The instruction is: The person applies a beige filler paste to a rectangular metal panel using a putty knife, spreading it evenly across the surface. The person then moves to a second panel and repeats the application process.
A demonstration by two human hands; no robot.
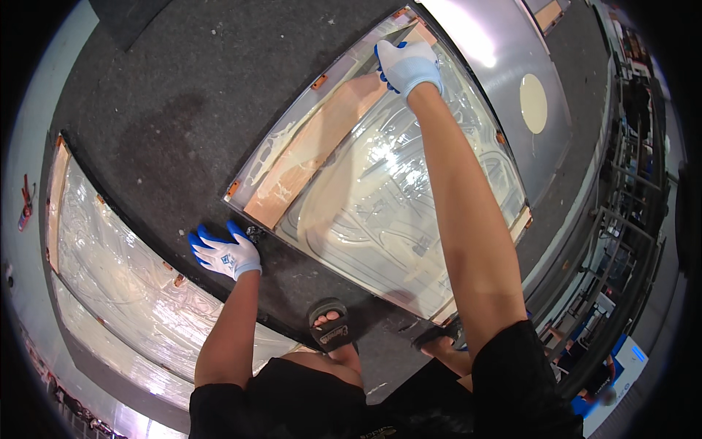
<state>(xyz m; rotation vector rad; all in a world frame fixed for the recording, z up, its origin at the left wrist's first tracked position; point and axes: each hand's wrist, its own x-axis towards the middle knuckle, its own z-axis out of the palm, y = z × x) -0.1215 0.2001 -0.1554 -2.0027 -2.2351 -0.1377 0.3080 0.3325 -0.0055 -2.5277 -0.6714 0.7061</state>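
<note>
My right hand [409, 67], in a white and blue glove, reaches far forward over a shallow framed panel [344, 205] smeared with glossy cream-coloured liquid. Its fingers curl down at the far part of a long, pale wooden board [307, 150] lying flat in the panel. What they close on is hidden under the palm. Beside the panel's near left corner, my left hand [225, 254] rests over the dark work surface with its gloved fingers spread and nothing in them. Small orange-brown blocks [319, 82] sit along the panel's edges.
A second glossy, coated panel [139, 271] lies at the left. To the far right is a grey metal sheet [497, 66] with a cream puddle [533, 104]. Metal railings [621, 227] run along the right. My sandalled foot [330, 322] stands between the panels. A red-handled tool [26, 201] lies far left.
</note>
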